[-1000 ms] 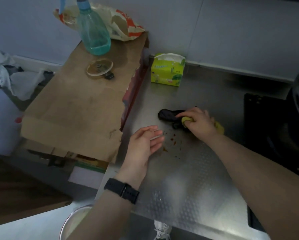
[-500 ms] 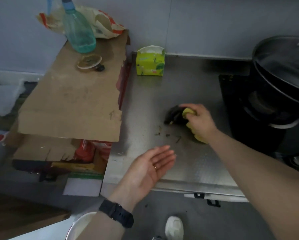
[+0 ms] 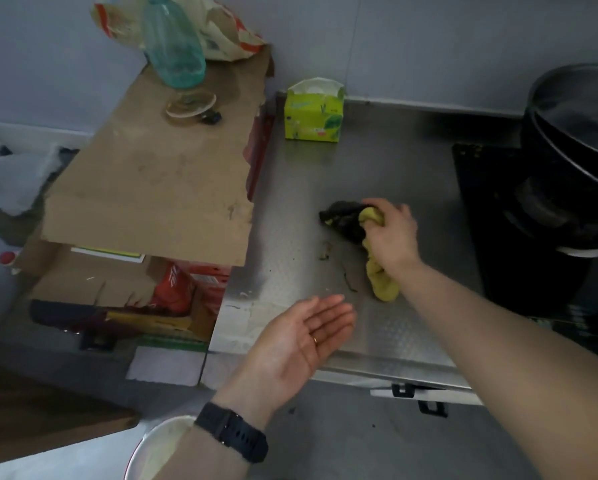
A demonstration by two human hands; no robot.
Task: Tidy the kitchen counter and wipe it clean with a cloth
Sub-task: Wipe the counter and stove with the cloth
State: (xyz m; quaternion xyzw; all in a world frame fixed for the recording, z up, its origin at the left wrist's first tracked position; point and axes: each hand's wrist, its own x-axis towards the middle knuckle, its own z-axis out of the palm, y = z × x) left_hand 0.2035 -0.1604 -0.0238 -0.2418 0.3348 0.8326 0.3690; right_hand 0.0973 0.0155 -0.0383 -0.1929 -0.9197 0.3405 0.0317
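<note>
The right hand (image 3: 391, 233) has its grip curled tight round a yellow cloth (image 3: 382, 282), pressing it on the steel surface (image 3: 377, 168). That's on the near side of the green tissue box (image 3: 313, 114), a bit to its right. One end of the cloth trails out under the wrist. The other end is bunched against a dark lump (image 3: 342, 216), and I honestly can't tell if that's part of the cloth or a second rag. A few dark scraps (image 3: 325, 252) lie on the surface just left of the cloth, also nearer the camera than the tissue box.

The left hand (image 3: 304, 337) is palm up over the front edge of the surface, well in front of the tissue box. Its grip is wide open, fingers straight and together, nothing in it. There's a black watch (image 3: 233, 436) on that wrist.

Left of the tissue box there's a cardboard sheet (image 3: 159, 174) with a teal spray bottle (image 3: 173, 53) standing at its back end. Far right of the tissue box sits 1 big black pot (image 3: 574, 140).
</note>
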